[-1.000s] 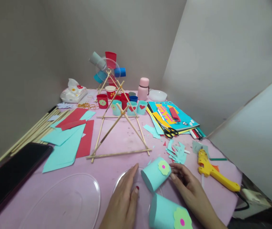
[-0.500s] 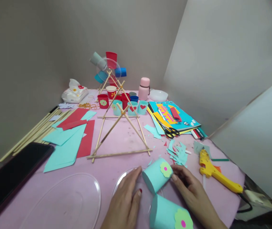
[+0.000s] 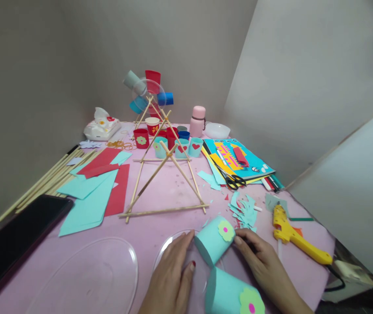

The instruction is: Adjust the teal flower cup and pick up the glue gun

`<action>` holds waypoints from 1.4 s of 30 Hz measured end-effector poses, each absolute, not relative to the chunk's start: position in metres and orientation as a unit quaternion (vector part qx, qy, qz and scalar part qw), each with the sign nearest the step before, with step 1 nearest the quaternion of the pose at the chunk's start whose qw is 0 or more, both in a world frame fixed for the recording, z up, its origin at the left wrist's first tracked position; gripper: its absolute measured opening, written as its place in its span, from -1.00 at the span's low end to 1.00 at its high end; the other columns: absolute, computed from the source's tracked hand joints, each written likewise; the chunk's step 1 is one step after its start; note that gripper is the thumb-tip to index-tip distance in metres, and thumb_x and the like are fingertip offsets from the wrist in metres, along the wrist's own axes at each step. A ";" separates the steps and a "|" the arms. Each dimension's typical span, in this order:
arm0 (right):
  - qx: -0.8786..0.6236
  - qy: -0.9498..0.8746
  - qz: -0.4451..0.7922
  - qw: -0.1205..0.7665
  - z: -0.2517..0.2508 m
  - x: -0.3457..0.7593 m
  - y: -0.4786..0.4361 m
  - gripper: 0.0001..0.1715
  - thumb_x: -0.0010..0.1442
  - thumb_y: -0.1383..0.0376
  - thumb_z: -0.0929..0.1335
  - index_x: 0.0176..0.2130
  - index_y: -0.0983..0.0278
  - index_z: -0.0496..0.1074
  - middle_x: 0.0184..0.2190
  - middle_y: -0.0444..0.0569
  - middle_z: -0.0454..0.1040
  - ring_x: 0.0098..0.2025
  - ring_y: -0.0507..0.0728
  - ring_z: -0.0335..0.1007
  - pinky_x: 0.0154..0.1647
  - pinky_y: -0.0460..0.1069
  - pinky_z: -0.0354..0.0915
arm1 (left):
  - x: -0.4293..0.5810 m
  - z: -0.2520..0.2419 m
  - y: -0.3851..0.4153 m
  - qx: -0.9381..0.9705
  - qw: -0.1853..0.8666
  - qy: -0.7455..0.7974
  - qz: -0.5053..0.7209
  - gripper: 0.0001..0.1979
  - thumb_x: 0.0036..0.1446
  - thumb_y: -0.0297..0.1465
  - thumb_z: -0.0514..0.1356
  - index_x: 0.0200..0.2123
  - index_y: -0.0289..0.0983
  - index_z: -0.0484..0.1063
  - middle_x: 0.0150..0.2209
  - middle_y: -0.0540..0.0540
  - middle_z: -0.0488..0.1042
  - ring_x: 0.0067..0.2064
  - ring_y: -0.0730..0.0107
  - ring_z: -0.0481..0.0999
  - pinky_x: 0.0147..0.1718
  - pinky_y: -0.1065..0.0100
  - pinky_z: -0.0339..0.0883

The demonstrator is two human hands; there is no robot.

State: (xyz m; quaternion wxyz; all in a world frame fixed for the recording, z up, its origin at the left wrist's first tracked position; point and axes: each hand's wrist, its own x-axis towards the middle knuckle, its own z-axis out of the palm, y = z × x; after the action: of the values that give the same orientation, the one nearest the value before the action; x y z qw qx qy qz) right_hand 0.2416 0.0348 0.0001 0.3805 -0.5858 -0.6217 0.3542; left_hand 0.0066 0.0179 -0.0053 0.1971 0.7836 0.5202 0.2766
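Note:
A mint-green paper cup [image 3: 210, 242] with a lime flower and pink centre lies on its side over a clear plastic disc [image 3: 162, 251]. At its right end, the thumb and forefinger of my right hand [image 3: 261, 257] are closed on the edge. My left hand [image 3: 173, 274] rests over the disc's left part, fingers stretched out, fingertips close by the cup's left end. Nearer to me, a second mint-green cup [image 3: 225, 293] with the same flower also lies on its side, partly cut off by the frame. Another clear disc [image 3: 91, 279] lies flat to the left.
A wooden stick frame [image 3: 165, 211] stands ahead, with decorated cups [image 3: 195, 147] and a wheel model [image 3: 149, 93] behind. Right are a yellow glue gun [image 3: 299, 244], scissors [image 3: 234, 179] and paper scraps [image 3: 245, 211]. Left lie a black phone [image 3: 19, 248], coloured paper [image 3: 88, 209] and sticks [image 3: 42, 185].
The cup between my hands has shifted very slightly left, along with my right hand's fingertips. My left hand stays almost where it was.

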 end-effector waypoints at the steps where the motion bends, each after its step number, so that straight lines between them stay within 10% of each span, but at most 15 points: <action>1: -0.585 -0.624 0.352 0.381 0.000 0.241 0.035 -0.72 0.27 0.08 0.25 -0.24 0.19 0.43 -0.26 -0.02 0.52 -0.23 0.16 0.39 -0.19 0.02 0.27 | 0.007 -0.005 0.018 0.785 0.197 0.520 0.272 -0.55 0.30 -0.39 -0.03 0.24 -0.15 0.11 0.23 -0.09 0.29 0.23 0.29 0.28 0.14 0.19 0.25; 42: -0.611 -0.608 0.351 0.367 0.000 0.239 0.040 -0.63 0.25 0.06 0.23 -0.16 0.27 0.39 -0.16 0.06 0.50 -0.13 0.17 0.38 -0.11 -0.03 0.26 | 0.005 -0.009 0.021 0.829 0.078 0.477 0.283 -0.57 0.28 -0.40 -0.02 0.20 -0.23 0.05 0.13 -0.15 0.42 0.11 0.34 0.44 -0.02 0.25 0.41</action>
State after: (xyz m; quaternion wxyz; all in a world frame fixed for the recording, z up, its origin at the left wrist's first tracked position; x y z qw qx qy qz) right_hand 0.2394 0.0399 0.0001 0.3671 -0.6106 -0.6076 0.3512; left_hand 0.0053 0.0211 -0.0087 0.0782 0.8288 0.4766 0.2825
